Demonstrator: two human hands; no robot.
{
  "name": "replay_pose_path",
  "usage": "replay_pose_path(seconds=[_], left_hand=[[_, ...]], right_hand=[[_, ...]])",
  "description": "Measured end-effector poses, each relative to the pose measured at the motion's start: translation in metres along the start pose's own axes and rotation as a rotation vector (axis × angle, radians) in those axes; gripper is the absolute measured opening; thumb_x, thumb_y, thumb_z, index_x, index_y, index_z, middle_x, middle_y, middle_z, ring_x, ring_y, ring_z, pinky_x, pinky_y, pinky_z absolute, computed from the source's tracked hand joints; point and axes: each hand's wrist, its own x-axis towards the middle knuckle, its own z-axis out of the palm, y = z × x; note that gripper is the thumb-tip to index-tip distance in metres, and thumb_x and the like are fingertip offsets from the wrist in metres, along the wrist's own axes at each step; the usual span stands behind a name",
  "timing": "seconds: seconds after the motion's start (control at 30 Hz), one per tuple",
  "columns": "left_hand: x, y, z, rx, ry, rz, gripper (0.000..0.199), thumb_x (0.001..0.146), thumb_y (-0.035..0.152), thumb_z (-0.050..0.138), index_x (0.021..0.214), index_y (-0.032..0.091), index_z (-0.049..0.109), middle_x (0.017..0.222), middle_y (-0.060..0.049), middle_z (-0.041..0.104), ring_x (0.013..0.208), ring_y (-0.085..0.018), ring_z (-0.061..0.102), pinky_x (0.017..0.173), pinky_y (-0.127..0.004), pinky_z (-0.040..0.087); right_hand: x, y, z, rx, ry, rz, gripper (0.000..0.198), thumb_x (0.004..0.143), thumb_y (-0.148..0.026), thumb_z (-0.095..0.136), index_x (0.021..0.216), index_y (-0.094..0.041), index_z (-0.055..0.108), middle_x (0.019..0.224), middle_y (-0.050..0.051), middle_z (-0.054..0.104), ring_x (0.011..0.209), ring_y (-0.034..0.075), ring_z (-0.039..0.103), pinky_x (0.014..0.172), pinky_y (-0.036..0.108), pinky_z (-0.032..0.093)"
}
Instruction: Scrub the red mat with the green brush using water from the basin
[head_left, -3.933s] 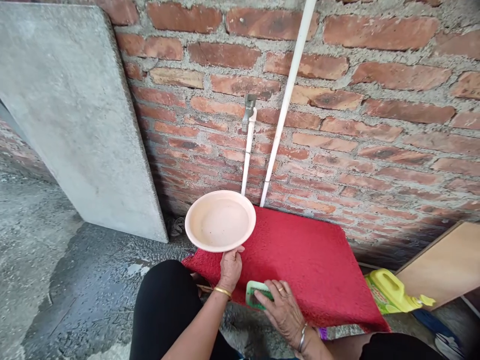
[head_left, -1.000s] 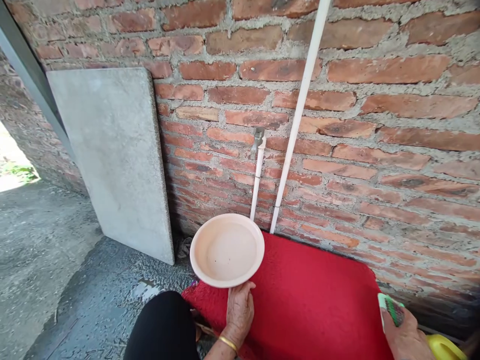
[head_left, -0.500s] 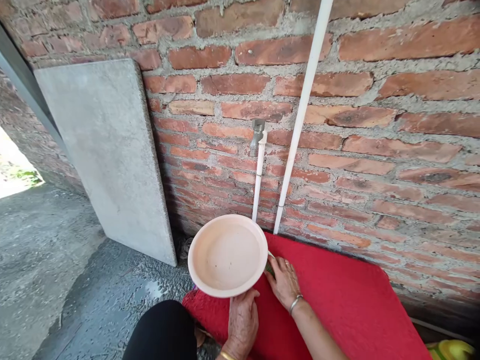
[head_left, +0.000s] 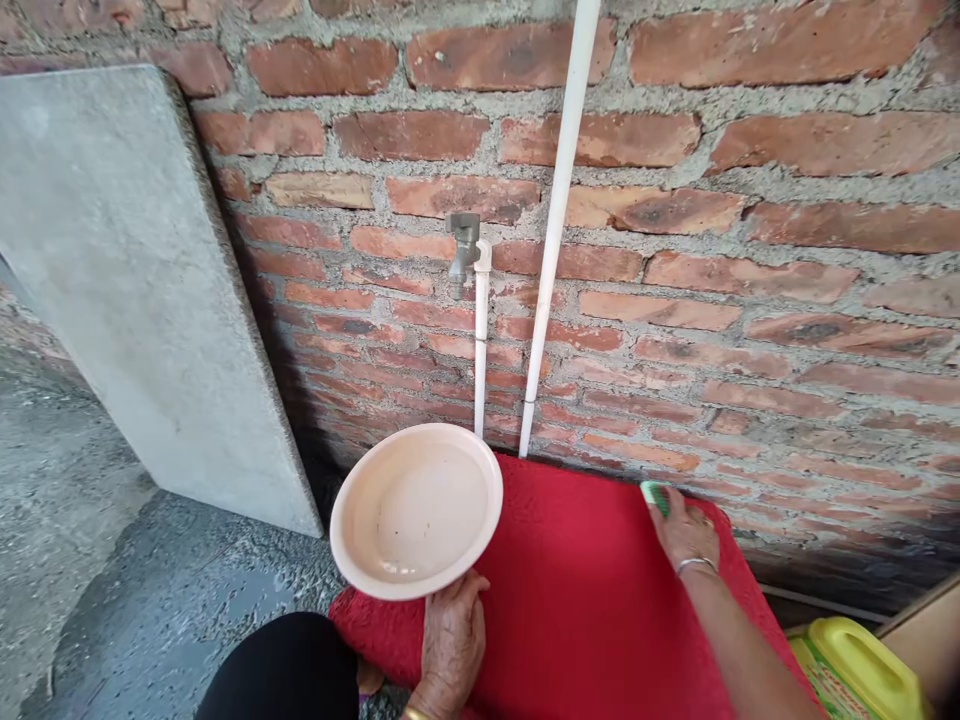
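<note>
My left hand (head_left: 453, 632) grips the near underside of a pale pink plastic basin (head_left: 352, 530), with its fingers partly hidden below the rim. The basin tilts a little toward me; a few dark specks and a wet glint show inside. Farther right, my right hand (head_left: 686, 530) is closed around a small green and white brush (head_left: 655, 496), mostly covered by the fingers. That hand rests near the far right corner of a red cloth-like surface (head_left: 577, 580), which spreads beneath both hands.
A brick wall (head_left: 645, 260) rises behind, carrying a grey tap (head_left: 462, 250) and white pipes (head_left: 555, 230). To the left a concrete slab (head_left: 150, 280) leans on it above wet ground (head_left: 225, 580). A yellow-green jug (head_left: 855, 665) stands at the lower right.
My right hand has moved from beside the basin to the far right of the red surface, with the brush in it. My left hand still holds the basin; the view has shifted right.
</note>
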Motion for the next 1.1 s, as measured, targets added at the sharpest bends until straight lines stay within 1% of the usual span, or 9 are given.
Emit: replay_pose_path(seconds=[0.13, 0.2, 0.27, 0.4, 0.53, 0.67, 0.8, 0.93, 1.1], left_hand=[[0.001, 0.001, 0.000, 0.007, -0.019, 0.000, 0.036, 0.079, 0.003, 0.040, 0.085, 0.024, 0.069, 0.083, -0.003, 0.072, 0.079, -0.021, 0.069, 0.078, -0.038, 0.056], [0.001, 0.002, -0.001, 0.010, -0.027, 0.003, 0.036, 0.079, 0.003, 0.040, 0.084, 0.024, 0.069, 0.082, -0.003, 0.071, 0.080, -0.021, 0.068, 0.078, -0.037, 0.055], [0.002, 0.002, -0.002, 0.014, -0.025, 0.011, 0.036, 0.079, 0.002, 0.040, 0.084, 0.024, 0.069, 0.082, -0.003, 0.071, 0.080, -0.022, 0.068, 0.078, -0.037, 0.055], [0.002, 0.003, -0.001, 0.025, -0.028, 0.015, 0.037, 0.078, 0.001, 0.041, 0.084, 0.024, 0.068, 0.082, -0.003, 0.070, 0.081, -0.022, 0.067, 0.078, -0.038, 0.054], [0.000, 0.003, 0.000, 0.034, -0.038, 0.001, 0.039, 0.077, -0.001, 0.040, 0.085, 0.024, 0.068, 0.082, -0.003, 0.069, 0.080, -0.022, 0.066, 0.078, -0.038, 0.053], [0.000, 0.003, 0.002, 0.048, -0.033, 0.000, 0.038, 0.078, -0.001, 0.040, 0.085, 0.025, 0.068, 0.082, -0.003, 0.069, 0.080, -0.022, 0.066, 0.076, -0.038, 0.053], [-0.001, 0.002, 0.003, 0.074, -0.036, 0.000, 0.039, 0.076, -0.001, 0.041, 0.085, 0.025, 0.068, 0.084, -0.004, 0.070, 0.082, -0.023, 0.067, 0.076, -0.039, 0.053], [-0.002, 0.001, 0.003, 0.084, -0.048, -0.004, 0.039, 0.076, -0.002, 0.041, 0.085, 0.025, 0.068, 0.084, -0.003, 0.070, 0.081, -0.023, 0.067, 0.077, -0.039, 0.052], [-0.002, 0.000, 0.001, 0.082, -0.060, -0.002, 0.039, 0.077, -0.001, 0.042, 0.087, 0.026, 0.068, 0.085, -0.003, 0.070, 0.082, -0.023, 0.067, 0.079, -0.039, 0.052]], right_hand=[[0.000, 0.075, 0.000, 0.040, -0.023, 0.288, 0.064, 0.096, -0.056, 0.030, 0.145, -0.020, 0.045, 0.123, 0.026, 0.062, 0.109, 0.038, 0.064, 0.086, 0.047, 0.049], [-0.003, 0.091, -0.001, 0.080, -0.022, 0.392, 0.067, 0.094, -0.061, 0.029, 0.144, -0.020, 0.046, 0.127, 0.027, 0.059, 0.113, 0.039, 0.062, 0.085, 0.048, 0.049], [-0.008, 0.087, -0.006, 0.108, -0.018, 0.409, 0.070, 0.093, -0.062, 0.027, 0.144, -0.018, 0.046, 0.129, 0.028, 0.058, 0.113, 0.040, 0.062, 0.085, 0.049, 0.049], [-0.015, 0.026, -0.016, 0.137, -0.044, 0.170, 0.066, 0.095, -0.052, 0.030, 0.147, -0.013, 0.041, 0.119, 0.026, 0.063, 0.105, 0.035, 0.065, 0.088, 0.046, 0.048], [-0.022, -0.070, -0.011, 0.197, -0.076, -0.124, 0.054, 0.096, -0.048, 0.040, 0.143, -0.025, 0.046, 0.111, 0.012, 0.069, 0.099, 0.025, 0.065, 0.089, 0.036, 0.047], [-0.036, -0.158, -0.004, 0.241, -0.098, -0.376, 0.046, 0.096, -0.047, 0.046, 0.140, -0.033, 0.050, 0.113, 0.006, 0.068, 0.102, 0.021, 0.063, 0.087, 0.030, 0.044], [-0.044, -0.201, -0.003, 0.220, -0.103, -0.471, 0.046, 0.096, -0.047, 0.048, 0.139, -0.032, 0.051, 0.115, 0.009, 0.066, 0.104, 0.024, 0.061, 0.089, 0.034, 0.042], [-0.033, -0.190, -0.002, 0.165, -0.107, -0.440, 0.046, 0.097, -0.047, 0.045, 0.140, -0.033, 0.050, 0.118, 0.011, 0.064, 0.108, 0.026, 0.059, 0.091, 0.037, 0.041], [-0.002, -0.113, 0.000, 0.087, -0.090, -0.233, 0.050, 0.099, -0.045, 0.040, 0.145, -0.027, 0.047, 0.121, 0.017, 0.063, 0.110, 0.029, 0.060, 0.092, 0.042, 0.043]])
